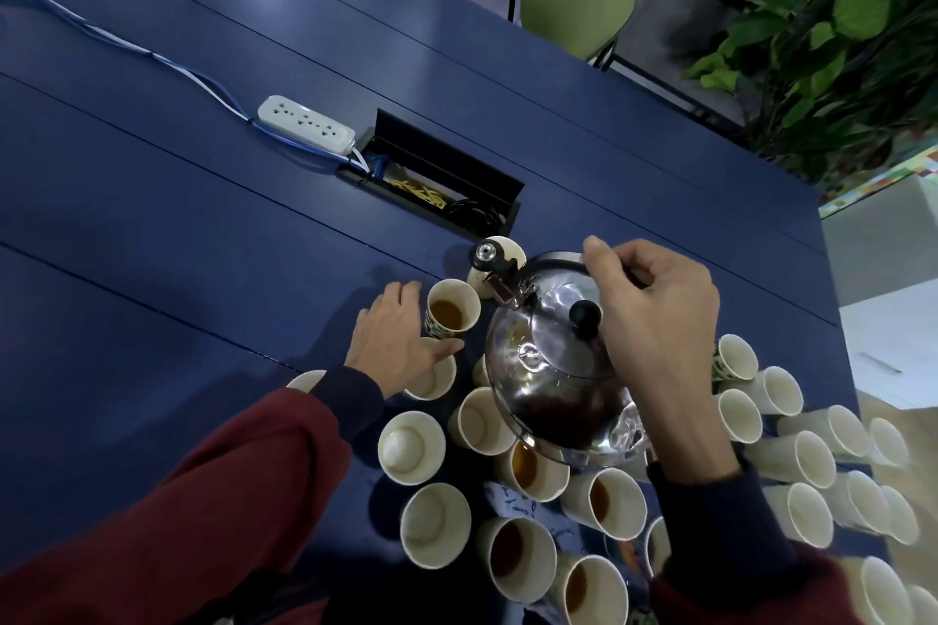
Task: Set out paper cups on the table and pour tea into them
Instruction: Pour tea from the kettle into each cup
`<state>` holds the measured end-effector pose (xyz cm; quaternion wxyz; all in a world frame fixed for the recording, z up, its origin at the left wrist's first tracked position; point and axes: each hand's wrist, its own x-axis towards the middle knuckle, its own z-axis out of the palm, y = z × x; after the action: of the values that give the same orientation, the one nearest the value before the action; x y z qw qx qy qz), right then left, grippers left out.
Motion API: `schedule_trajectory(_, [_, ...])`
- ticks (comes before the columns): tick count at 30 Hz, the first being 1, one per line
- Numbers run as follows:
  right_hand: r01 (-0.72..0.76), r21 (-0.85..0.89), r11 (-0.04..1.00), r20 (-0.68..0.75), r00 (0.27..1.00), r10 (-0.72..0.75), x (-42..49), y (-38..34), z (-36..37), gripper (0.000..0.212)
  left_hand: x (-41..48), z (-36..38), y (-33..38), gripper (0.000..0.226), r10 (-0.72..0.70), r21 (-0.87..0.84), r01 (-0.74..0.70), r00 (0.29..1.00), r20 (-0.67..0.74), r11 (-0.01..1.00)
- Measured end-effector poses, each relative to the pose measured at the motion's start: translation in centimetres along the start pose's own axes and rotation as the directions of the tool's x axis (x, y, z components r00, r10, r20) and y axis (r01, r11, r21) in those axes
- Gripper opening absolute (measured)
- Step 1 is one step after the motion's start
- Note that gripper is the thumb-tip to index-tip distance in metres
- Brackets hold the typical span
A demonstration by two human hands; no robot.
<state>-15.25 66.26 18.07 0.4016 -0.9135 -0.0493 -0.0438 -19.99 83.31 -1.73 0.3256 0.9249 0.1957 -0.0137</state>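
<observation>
Steel kettle (pixel 548 371), shiny with a black lid knob, hung over a cluster of paper cups (pixel 436 523) on the blue table (pixel 203 218), spout pointing to 11 o'clock. Right hand (pixel 655 315) curled round its handle. Left hand (pixel 396 340) wrapped a tea-filled cup (pixel 453 312) at the kettle's 9 o'clock. Several cups at 6 o'clock held brown tea; those at 3 looked empty.

The right hand (pixel 655 320) grips the top handle of the shiny round steel kettle (pixel 548 371) over the dark blue table (pixel 203 269). The left hand (pixel 396 345) holds a white paper cup part-filled with brown tea (pixel 453 315) at the kettle's 10 o'clock. Further white paper cups (pixel 411 444) cluster from 3 to 8 o'clock.
</observation>
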Motion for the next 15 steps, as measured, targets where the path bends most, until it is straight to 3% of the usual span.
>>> schedule_trajectory(10, [0.003, 0.052, 0.999, 0.003, 1.0, -0.003, -4.0, -0.1, -2.0, 0.052, -5.0, 0.5, -0.2, 0.094, 0.044, 0.113, -0.049, 0.998, 0.047, 0.992])
schedule_trajectory(15, [0.046, 0.008, 0.999, 0.072, 0.996, -0.047, -5.3, 0.1, -2.6, 0.04, -5.8, 0.8, -0.2, 0.083, 0.04, 0.131, -0.04, 0.999, -0.002, 0.991])
